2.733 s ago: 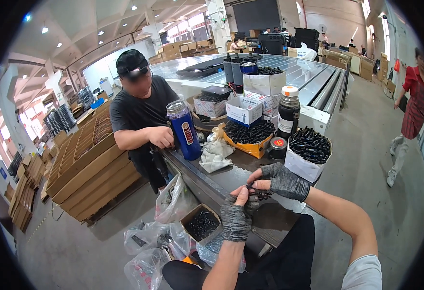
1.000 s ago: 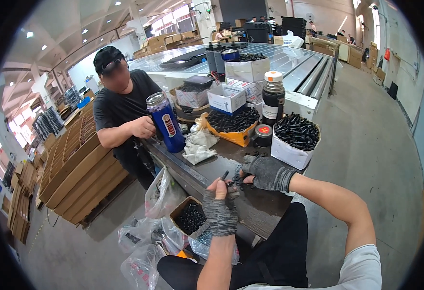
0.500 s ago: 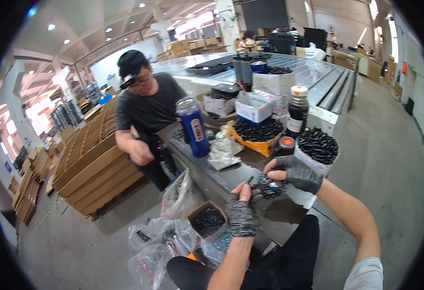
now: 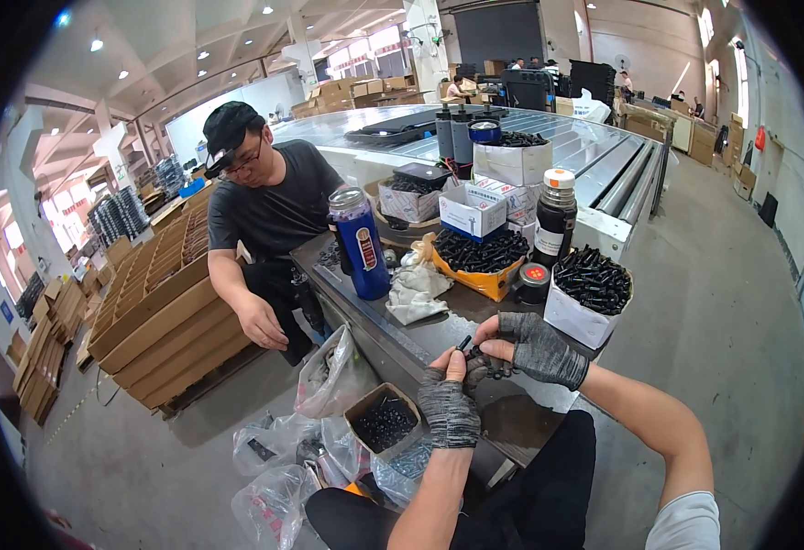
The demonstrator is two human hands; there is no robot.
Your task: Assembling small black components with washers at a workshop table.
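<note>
Pinching a small black screw between both gloved hands, I hold it just above the near edge of the bench. My left hand is closed on its lower end, thumb up; my right hand curls over from the side, fingertips closing on that screw and on some small dark bits beneath, too blurred to make out. The screw looks to stand tilted, long axis running up and away from me, its top toward the blue flask farther back on the bench; which end is the head I cannot tell. Risk as I judge it: knit gloves dull the grip, so the screw could slip and drop past the bench edge among the bags and the open box on the floor below.
</note>
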